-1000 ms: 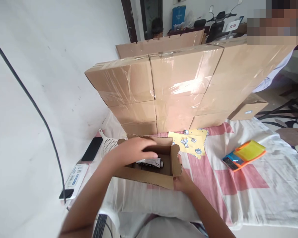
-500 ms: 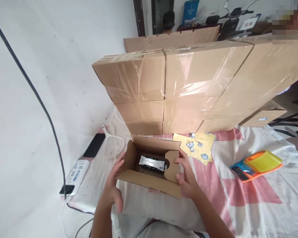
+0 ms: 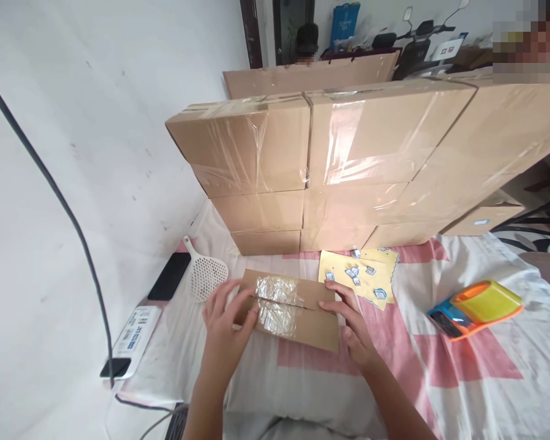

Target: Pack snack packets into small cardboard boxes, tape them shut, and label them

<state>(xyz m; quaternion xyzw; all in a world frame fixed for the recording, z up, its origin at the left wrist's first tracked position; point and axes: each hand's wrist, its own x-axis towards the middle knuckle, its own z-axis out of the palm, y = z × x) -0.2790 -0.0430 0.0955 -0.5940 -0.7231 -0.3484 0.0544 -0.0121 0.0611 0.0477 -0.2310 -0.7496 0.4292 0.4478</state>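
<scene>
small box [image 3: 293, 311]: on the bed [image 3: 462, 379], before the stacked cartons [image 3: 348, 165]
strainer [image 3: 205, 275], phone [image 3: 169, 276]: left of it
tape dispenser [image 3: 474, 307]: right

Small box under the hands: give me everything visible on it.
The small box is plain brown cardboard, low and rectangular, lying flat on the pink and white cloth in front of the stack of boxes. Its top flaps are folded shut and meet along a centre seam; crinkled clear tape sits on both. The left hand presses its left end, the right hand its right end.
</scene>
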